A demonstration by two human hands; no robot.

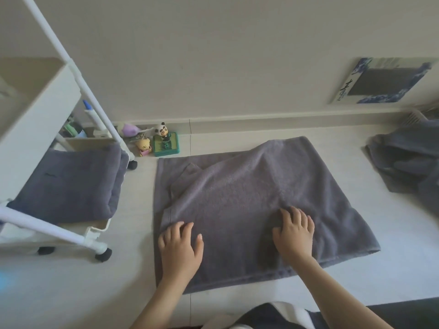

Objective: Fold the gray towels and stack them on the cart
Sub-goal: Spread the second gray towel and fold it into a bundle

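Smoothing gray towel (249,205) on the floor: left hand (181,248) and right hand (294,236) spread flat, pressing it. Top layer looks skewed, probably mid-fold; square edges before next fold. Folded towel (71,184) already on cart (35,110).

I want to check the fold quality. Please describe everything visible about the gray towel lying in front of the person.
The gray towel is thick terry cloth, spread flat on the pale floor and folded over itself once, unevenly: the upper layer lies skewed, leaving a strip of the lower layer and a turned corner exposed at the left. A hemmed band runs along its near edge. The left hand and right hand rest on it, fingers spread.
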